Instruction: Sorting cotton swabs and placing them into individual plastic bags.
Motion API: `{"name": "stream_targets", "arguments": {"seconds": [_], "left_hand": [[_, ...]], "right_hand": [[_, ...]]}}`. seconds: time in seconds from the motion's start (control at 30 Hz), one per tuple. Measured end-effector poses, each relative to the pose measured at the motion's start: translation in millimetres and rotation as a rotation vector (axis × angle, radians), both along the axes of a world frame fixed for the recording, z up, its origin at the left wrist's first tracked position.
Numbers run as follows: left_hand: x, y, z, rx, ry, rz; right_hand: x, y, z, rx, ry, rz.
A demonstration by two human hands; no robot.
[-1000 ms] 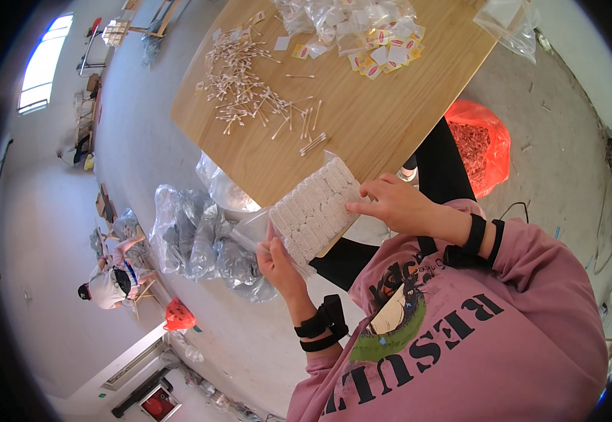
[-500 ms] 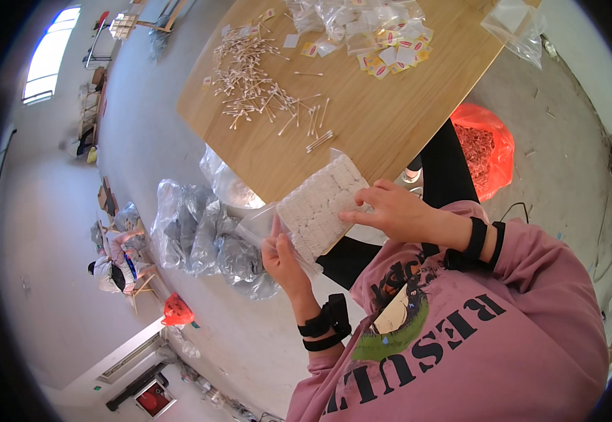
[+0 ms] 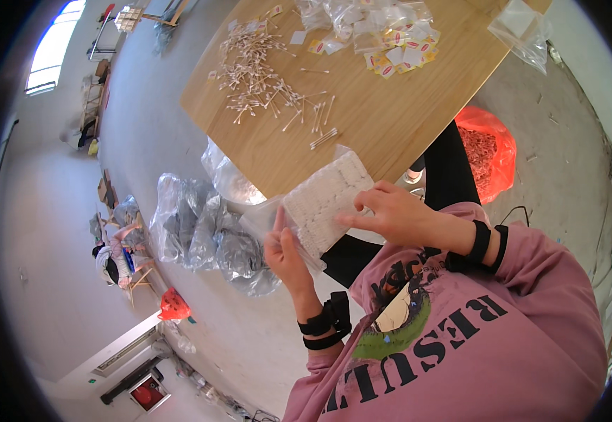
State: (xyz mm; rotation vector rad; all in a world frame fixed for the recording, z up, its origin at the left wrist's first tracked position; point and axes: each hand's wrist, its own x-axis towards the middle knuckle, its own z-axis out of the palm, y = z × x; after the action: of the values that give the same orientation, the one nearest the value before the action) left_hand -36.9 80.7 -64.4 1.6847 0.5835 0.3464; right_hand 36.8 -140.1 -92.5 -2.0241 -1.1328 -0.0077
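Observation:
Between my hands, just off the table's near edge, is a clear plastic bag filled with a flat white, bumpy-textured block. My left hand grips its left end, with the thumb and index finger at the loose, see-through part of the bag. My right hand is at the other end, thumb and index finger resting against the white face; its other fingers are partly hidden. On the wooden table beyond lies a loose pile of cotton swabs, with a small bundle of swabs closer to me.
Small printed cards and clear bags sit at the table's far side. Another clear bag hangs over the right edge. A red bag stands right of the table; plastic bundles lie left. Another person sits far left.
The view has shifted slightly, so the table sits a little lower and to the right. My hands keep nearly the same hold on the bag, which is tilted slightly differently.

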Motion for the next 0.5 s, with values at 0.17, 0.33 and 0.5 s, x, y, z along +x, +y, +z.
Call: {"name": "stream_targets", "arguments": {"seconds": [0.17, 0.33, 0.5], "left_hand": [[3.2, -5.1, 2.9, 0.052, 0.007, -0.008], [7.9, -11.0, 6.7, 0.073, -0.001, -0.024], [9.1, -14.8, 10.0, 0.075, -0.017, -0.032]], "right_hand": [[-0.3, 2.8, 0.5, -0.010, -0.026, 0.013], [0.4, 2.6, 0.7, -0.015, -0.034, 0.017], [-0.9, 1.3, 1.6, -0.044, -0.009, 0.012]]}}
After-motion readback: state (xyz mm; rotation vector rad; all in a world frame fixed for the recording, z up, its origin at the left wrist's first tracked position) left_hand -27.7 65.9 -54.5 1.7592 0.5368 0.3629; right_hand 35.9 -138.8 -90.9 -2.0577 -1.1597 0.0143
